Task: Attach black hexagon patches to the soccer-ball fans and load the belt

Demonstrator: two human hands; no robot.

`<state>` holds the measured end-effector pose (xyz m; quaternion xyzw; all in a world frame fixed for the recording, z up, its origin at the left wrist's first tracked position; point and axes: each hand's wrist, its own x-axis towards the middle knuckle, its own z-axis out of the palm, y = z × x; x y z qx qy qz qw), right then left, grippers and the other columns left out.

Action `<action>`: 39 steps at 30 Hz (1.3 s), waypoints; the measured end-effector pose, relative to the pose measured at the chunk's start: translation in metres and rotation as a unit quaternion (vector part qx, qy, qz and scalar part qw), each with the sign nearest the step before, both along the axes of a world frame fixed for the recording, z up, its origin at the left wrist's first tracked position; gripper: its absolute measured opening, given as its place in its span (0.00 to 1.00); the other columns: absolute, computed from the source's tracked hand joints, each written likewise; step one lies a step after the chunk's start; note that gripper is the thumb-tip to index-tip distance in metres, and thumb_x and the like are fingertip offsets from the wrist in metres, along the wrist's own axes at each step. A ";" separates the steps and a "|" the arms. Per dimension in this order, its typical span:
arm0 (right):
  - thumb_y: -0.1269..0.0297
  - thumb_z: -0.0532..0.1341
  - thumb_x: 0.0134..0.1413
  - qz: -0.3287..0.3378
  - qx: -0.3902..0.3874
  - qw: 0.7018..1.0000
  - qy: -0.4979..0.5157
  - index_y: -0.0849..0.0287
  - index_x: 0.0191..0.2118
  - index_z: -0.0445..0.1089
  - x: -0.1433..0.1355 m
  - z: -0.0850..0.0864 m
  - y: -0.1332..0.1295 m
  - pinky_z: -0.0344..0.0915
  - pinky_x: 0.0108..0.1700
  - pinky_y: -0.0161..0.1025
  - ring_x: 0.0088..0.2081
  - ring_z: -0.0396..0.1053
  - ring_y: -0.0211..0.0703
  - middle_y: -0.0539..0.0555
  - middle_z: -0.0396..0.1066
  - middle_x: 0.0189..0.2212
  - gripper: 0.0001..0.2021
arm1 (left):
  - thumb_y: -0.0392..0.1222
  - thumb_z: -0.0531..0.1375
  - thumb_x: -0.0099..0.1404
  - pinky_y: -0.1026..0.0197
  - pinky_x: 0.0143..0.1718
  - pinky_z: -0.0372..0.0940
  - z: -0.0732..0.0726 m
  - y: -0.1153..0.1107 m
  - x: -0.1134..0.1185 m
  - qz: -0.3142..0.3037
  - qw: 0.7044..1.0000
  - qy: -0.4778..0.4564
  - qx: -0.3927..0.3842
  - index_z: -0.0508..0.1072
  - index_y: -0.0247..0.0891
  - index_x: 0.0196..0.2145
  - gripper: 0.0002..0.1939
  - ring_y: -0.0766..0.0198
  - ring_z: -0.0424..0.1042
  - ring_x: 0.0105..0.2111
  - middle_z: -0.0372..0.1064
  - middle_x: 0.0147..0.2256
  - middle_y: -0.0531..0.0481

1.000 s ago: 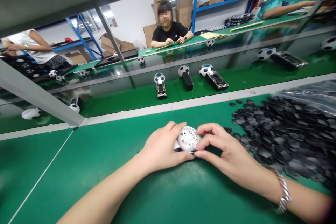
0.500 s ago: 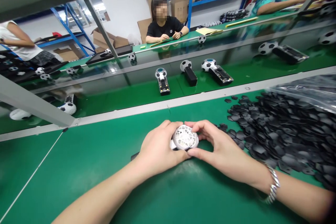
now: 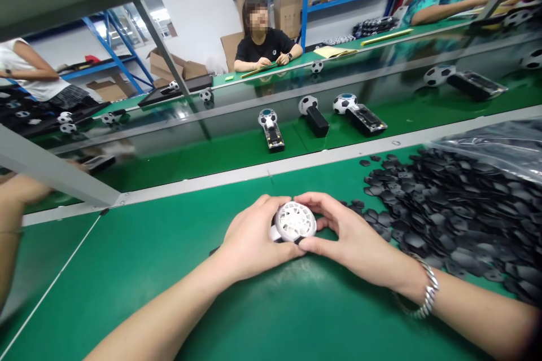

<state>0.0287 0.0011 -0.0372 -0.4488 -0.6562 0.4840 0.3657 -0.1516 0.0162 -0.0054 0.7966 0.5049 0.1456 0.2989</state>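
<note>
Between my two hands is a handheld fan (image 3: 296, 221), its round white grille facing up and its head patterned like a football. My left hand (image 3: 256, 237) wraps round the fan's left side, and a dark end, probably the handle, shows past the far side of that hand. My right hand (image 3: 339, 228) grips the head's right rim, with thumb in front and fingers behind. Most of the fan's body is hidden under my left hand. To the right of my right hand lies a heap of small black plastic pieces (image 3: 444, 208).
Beyond a metal rail (image 3: 237, 172), a green conveyor belt (image 3: 203, 161) carries several football-headed fans, such as one fan (image 3: 271, 131). A clear plastic bag (image 3: 503, 141) lies over the black pieces. A co-worker (image 3: 266, 42) sits opposite. Another person's arm (image 3: 21, 197) reaches in at left.
The fans on the belt have shifted right. At the left, another person's arm has come in over the belt. My hands keep hold of the fan, almost unmoved.
</note>
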 end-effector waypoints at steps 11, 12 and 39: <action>0.64 0.59 0.49 0.017 0.028 0.996 -0.082 0.56 0.42 0.64 0.018 0.017 0.008 0.67 0.34 0.37 0.38 0.67 0.42 0.53 0.67 0.41 0.12 | 0.50 0.63 0.49 0.59 0.35 0.63 0.004 -0.003 0.004 -0.002 0.999 0.034 0.003 0.62 0.48 0.50 0.29 0.58 0.68 0.37 0.65 0.41 0.51; 0.63 0.58 0.50 0.010 0.042 0.993 -0.113 0.57 0.38 0.66 0.027 0.019 0.014 0.67 0.35 0.38 0.37 0.67 0.43 0.53 0.69 0.37 0.08 | 0.49 0.64 0.49 0.59 0.36 0.64 0.004 -0.001 0.002 -0.008 0.999 0.043 0.001 0.62 0.48 0.51 0.31 0.57 0.68 0.38 0.65 0.42 0.51; 0.65 0.54 0.57 0.038 0.170 0.954 -0.244 0.52 0.34 0.68 0.030 0.034 0.000 0.62 0.34 0.36 0.33 0.67 0.41 0.49 0.68 0.32 0.06 | 0.24 0.48 0.53 0.53 0.50 0.52 -0.006 0.007 -0.005 -0.091 0.981 0.096 0.141 0.56 0.47 0.56 0.34 0.60 0.62 0.48 0.65 0.50 0.55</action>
